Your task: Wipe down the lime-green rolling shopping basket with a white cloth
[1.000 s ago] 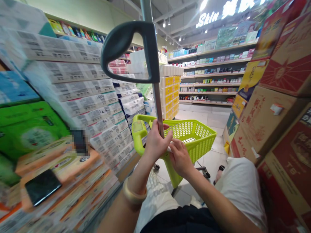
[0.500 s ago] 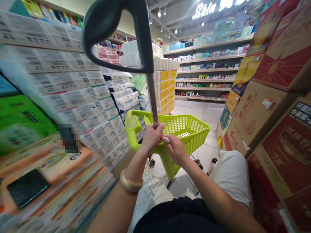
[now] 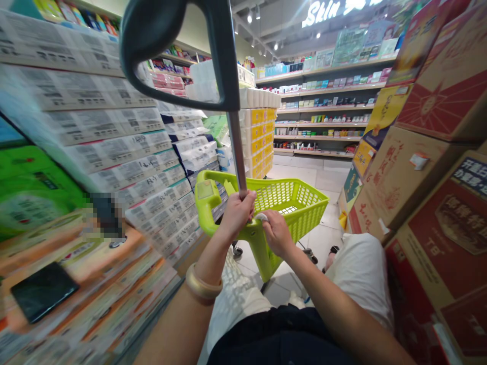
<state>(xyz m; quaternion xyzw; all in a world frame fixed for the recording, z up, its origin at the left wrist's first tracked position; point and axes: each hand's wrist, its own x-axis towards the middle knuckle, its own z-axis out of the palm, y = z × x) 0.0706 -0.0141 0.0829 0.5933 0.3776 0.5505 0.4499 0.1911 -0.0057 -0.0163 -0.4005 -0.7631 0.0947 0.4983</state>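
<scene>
My left hand is wrapped round a metal pole that stands nearly upright and carries a dark grey loop handle at its top. The pole's lower end is hidden by the hand. Just to the right, my right hand has its fingers closed on a small white wad, perhaps tissue or cloth, against the near edge of a lime-green shopping cart. The cart's basket with its holed walls extends forward beyond both hands. A gold bangle circles my left wrist.
Stacked white packs line the left side, with orange packs and a dark flat device nearer. Tall cardboard boxes wall the right. Tiled floor leads to shelves of small goods at the back.
The loop handle has shifted slightly left and up in view. My right hand has moved a little away from my left hand, and more of the white wad shows.
</scene>
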